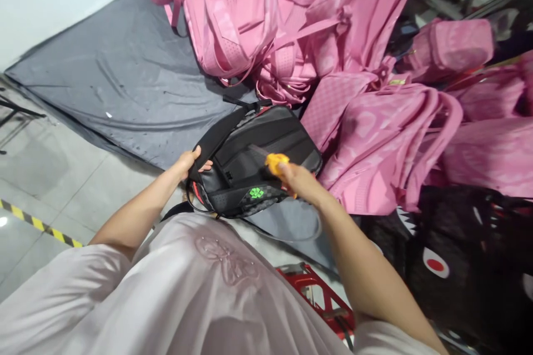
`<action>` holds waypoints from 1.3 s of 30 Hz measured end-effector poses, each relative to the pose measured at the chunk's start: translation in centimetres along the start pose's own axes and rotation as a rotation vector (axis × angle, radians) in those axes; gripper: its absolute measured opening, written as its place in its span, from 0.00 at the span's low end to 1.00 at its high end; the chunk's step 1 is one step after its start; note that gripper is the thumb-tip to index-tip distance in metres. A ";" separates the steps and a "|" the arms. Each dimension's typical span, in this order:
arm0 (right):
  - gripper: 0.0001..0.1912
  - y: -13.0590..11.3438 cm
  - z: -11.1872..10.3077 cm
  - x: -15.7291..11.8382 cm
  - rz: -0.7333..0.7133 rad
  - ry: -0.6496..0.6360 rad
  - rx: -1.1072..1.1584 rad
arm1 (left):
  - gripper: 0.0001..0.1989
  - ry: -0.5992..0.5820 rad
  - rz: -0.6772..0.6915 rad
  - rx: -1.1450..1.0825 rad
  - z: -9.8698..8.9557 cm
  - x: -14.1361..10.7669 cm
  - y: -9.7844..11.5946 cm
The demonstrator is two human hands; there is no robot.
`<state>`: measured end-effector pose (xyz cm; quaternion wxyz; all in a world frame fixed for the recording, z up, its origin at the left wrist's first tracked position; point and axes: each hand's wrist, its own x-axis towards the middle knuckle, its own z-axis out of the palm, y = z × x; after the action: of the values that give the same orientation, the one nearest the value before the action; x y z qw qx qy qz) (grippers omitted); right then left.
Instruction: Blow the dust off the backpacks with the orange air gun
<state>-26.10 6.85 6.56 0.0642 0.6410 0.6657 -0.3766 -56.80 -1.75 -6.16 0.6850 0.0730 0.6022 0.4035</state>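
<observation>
A black backpack (pixel 270 138) with red trim and a green logo lies in front of me, its padded back panel and straps facing up. My left hand (pixel 194 163) is closed around a black shoulder strap at the bag's left edge. Over the bag's right part, my right hand (pixel 296 179) grips an orange-handled tool (pixel 277 163). A thin, blurred shaft points from the tool toward the upper left, above the back panel. Whether its tip touches the bag cannot be made out.
Pink backpacks (pixel 233 16) are heaped behind and to the right, on a grey sheet (pixel 112 72). Black bags with shark-like eyes and teeth (pixel 458 255) lie at lower right. A red frame (pixel 320 297) is near my body. Yellow-black tape (pixel 39 224) marks the tiled floor at left.
</observation>
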 end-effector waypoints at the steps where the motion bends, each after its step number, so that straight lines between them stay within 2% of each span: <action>1: 0.31 -0.1 0.1 0.0 -0.041 -0.090 0.036 | 0.26 0.001 -0.002 0.001 0.0 -0.1 0.0; 2: 0.32 -0.3 0.2 -0.1 -0.065 -0.116 0.059 | 0.26 0.004 -0.003 0.002 0.1 -0.1 0.1; 4: 0.32 -1.0 0.3 -0.5 -0.063 -0.042 0.071 | 0.26 0.001 -0.002 0.010 0.1 -0.2 0.3; 5: 0.33 -1.4 0.3 -0.8 -0.068 -0.045 0.069 | 0.26 -0.003 -0.007 0.022 0.1 -0.2 0.4; 8: 0.32 -2.8 0.1 -1.6 -0.140 -0.220 0.065 | 0.24 0.011 0.034 0.113 0.5 -0.6 0.5; 9: 0.32 -3.1 -0.1 -1.8 -0.145 -0.189 0.057 | 0.24 0.024 0.082 0.184 0.8 -0.9 0.3; 11: 0.34 -3.2 -0.6 -2.3 -0.119 0.004 0.032 | 0.24 0.050 0.241 0.438 1.7 -1.7 -0.4; 12: 0.34 -3.0 -0.9 -2.6 -0.113 0.037 0.023 | 0.25 0.078 0.340 0.619 2.4 -2.2 -0.9; 15: 0.32 -1.5 -2.0 -4.1 -0.124 -0.218 -0.019 | 0.31 0.209 0.627 1.181 4.8 -3.4 -2.8; 16: 0.32 -0.9 -2.4 -4.6 -0.095 -0.235 -0.050 | 0.32 0.247 0.698 1.313 5.5 -3.4 -3.3; 17: 0.32 -0.3 -2.8 -5.3 -0.046 -0.184 -0.088 | 0.31 0.266 0.743 1.407 6.2 -3.3 -3.7; 19: 0.32 0.9 -3.6 -6.4 0.046 -0.043 -0.147 | 0.27 0.248 0.770 1.505 7.2 -2.7 -4.0; 20: 0.31 1.5 -4.0 -7.0 0.066 -0.039 -0.162 | 0.25 0.238 0.768 1.526 7.6 -2.4 -4.1; 22: 0.30 2.7 -4.6 -7.9 0.079 -0.119 -0.171 | 0.25 0.245 0.799 1.532 8.3 -2.2 -4.3; 24: 0.31 3.9 -5.2 -8.6 0.094 -0.108 -0.177 | 0.28 0.226 0.907 1.529 9.4 -2.9 -5.2; 26: 0.32 5.1 -5.6 -9.3 0.149 -0.065 -0.202 | 0.33 0.092 0.994 1.568 10.8 -4.3 -6.9; 28: 0.30 6.1 -5.7 -10.1 0.183 -0.125 -0.222 | 0.39 -0.082 0.944 1.671 12.2 -5.5 -9.0; 30: 0.28 7.2 -5.8 -11.0 0.249 -0.080 -0.273 | 0.43 -0.150 0.832 1.772 13.4 -6.1 -10.7; 32: 0.27 8.4 -5.8 -12.1 0.279 0.020 -0.282 | 0.42 -0.112 0.783 1.794 14.1 -5.8 -11.5; 33: 0.27 9.1 -5.9 -12.7 0.265 0.014 -0.247 | 0.41 -0.091 0.787 1.781 14.3 -5.6 -11.7; 36: 0.27 11.2 -5.6 -14.5 0.169 -0.122 -0.098 | 0.34 -0.063 0.807 1.775 14.3 -4.8 -12.0; 39: 0.25 13.1 -4.9 -15.9 0.258 0.055 -0.172 | 0.29 -0.070 0.845 1.782 13.9 -4.8 -12.3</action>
<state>-9.66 -4.47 13.59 0.1487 0.7235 0.6090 -0.2891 -38.61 -7.59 -6.02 0.1964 0.7833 0.5897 0.0115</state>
